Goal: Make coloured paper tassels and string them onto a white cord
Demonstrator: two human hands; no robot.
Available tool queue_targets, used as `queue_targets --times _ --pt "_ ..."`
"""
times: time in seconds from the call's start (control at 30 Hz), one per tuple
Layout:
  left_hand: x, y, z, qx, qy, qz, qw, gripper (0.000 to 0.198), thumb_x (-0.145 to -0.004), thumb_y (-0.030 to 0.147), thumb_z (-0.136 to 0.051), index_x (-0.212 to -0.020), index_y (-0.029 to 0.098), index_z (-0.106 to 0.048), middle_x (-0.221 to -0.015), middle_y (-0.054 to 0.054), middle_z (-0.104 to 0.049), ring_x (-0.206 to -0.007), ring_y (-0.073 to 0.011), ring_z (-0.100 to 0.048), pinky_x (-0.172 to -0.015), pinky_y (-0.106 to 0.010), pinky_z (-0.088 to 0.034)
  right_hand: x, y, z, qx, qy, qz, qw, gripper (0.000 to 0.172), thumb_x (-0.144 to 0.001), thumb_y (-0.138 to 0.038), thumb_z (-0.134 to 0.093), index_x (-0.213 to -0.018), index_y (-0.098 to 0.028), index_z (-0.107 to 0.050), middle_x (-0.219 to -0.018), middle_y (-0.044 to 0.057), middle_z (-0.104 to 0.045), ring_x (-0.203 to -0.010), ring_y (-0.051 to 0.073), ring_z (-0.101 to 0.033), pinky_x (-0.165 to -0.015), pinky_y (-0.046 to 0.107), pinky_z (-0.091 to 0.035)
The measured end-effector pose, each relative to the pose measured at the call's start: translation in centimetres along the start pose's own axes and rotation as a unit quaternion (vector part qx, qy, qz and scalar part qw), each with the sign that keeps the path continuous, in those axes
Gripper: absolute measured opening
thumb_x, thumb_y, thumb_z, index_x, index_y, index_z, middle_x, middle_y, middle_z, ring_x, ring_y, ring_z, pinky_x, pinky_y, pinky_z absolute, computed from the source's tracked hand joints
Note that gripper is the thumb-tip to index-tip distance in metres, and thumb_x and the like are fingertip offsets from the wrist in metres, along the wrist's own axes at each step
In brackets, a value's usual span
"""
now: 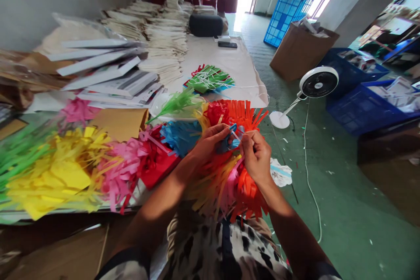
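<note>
My left hand (215, 136) pinches a small blue paper piece (232, 127) at its fingertips. Close beside it, my right hand (256, 154) is closed, thumb against fingers, on a thin white string (236, 134) that runs between the two hands. Around and below them lie fringed paper tassels: a red tassel (218, 111), an orange tassel (244, 113) and a blue tassel (182, 135). Yellow, pink and orange strips (229, 179) hang below my hands over the table's near edge. How the string meets the blue piece is too small to make out.
Yellow tassels (62, 170) and pink tassels (123, 162) cover the table's left side. Beyond my hands are a white bowl (160, 107) with a green tassel, and a green fringed bundle (210, 78) with white string. A white fan (318, 82) stands right, near blue crates (370, 105).
</note>
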State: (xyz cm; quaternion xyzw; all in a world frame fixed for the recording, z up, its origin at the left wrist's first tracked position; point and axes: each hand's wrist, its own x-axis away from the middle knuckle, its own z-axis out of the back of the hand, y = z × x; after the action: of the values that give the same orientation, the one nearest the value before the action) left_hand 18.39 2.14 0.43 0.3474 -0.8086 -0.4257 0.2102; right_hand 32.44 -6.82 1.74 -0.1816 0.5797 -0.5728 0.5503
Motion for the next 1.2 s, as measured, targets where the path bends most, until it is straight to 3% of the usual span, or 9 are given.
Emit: queue_targets --times 0.4,0.53,0.73,0.87,1.03,1.2 --pt "0.1 -0.2 0.0 -0.017 -0.006 -0.016 1.0 0.036 -0.086 0.048 -0.083 -0.085 0.018 -0.066 -0.08 -0.002 -0.064 -0.069 -0.0121 -0.058 -0.066 -0.025 -0.048 -0.3 0.7 -0.2 0.05 0.016 -0.021 0.998 0.044 -0.11 -0.054 -0.046 -0.078 -0.024 -0.052 -0.064 -0.004 -0.053 -0.059 0.015 -0.048 -0.063 0.031 -0.036" --pt "0.1 -0.2 0.0 -0.097 0.002 -0.041 0.994 0.037 -0.085 0.051 -0.083 -0.086 0.019 -0.066 -0.079 -0.001 -0.064 -0.067 -0.012 -0.057 -0.064 -0.026 -0.045 -0.4 0.8 -0.4 0.056 0.007 -0.038 0.998 0.044 -0.11 -0.055 -0.044 -0.079 -0.024 -0.051 -0.066 -0.003 -0.054 -0.06 0.015 -0.049 -0.063 0.031 -0.036" --pt "-0.1 -0.6 0.0 -0.239 -0.029 -0.12 0.963 0.038 -0.088 0.053 -0.081 -0.087 0.016 -0.07 -0.083 -0.003 -0.066 -0.073 -0.0127 -0.057 -0.069 -0.026 -0.045 -0.4 1.2 -0.3 0.035 -0.005 -0.061 0.997 0.039 -0.109 -0.057 -0.044 -0.103 -0.024 -0.063 -0.08 -0.001 -0.063 -0.072 0.017 -0.057 -0.068 0.03 -0.041" --pt "0.1 -0.8 0.0 -0.305 -0.007 -0.126 0.944 0.036 -0.089 0.051 -0.079 -0.089 0.015 -0.071 -0.085 -0.002 -0.069 -0.075 -0.0129 -0.06 -0.072 -0.026 -0.047 -0.4 1.5 -0.1 0.025 -0.019 -0.066 0.997 0.029 -0.102 -0.049 -0.061 -0.09 -0.023 -0.068 -0.073 -0.003 -0.06 -0.065 0.015 -0.052 -0.063 0.028 -0.038" --pt "0.8 -0.3 -0.8 -0.348 -0.027 -0.119 0.929 0.027 -0.091 0.039 -0.078 -0.107 0.018 -0.073 -0.103 -0.006 -0.075 -0.089 -0.0165 -0.069 -0.079 -0.026 -0.052 -0.4 1.5 0.3 0.008 0.027 -0.072 0.997 0.026 -0.1 -0.044 -0.062 -0.09 -0.022 -0.07 -0.075 -0.003 -0.062 -0.06 0.013 -0.049 -0.058 0.027 -0.036" --pt "1.8 0.1 -1.8 -0.344 -0.03 -0.091 0.934 0.041 -0.092 0.035 -0.078 -0.129 0.022 -0.064 -0.129 -0.011 -0.071 -0.116 -0.0238 -0.071 -0.082 -0.027 -0.056 -0.1 1.9 0.6 -0.001 0.078 -0.071 0.994 0.03 -0.103 -0.051 -0.059 -0.097 -0.022 -0.065 -0.079 -0.003 -0.06 -0.061 0.013 -0.05 -0.057 0.026 -0.037"
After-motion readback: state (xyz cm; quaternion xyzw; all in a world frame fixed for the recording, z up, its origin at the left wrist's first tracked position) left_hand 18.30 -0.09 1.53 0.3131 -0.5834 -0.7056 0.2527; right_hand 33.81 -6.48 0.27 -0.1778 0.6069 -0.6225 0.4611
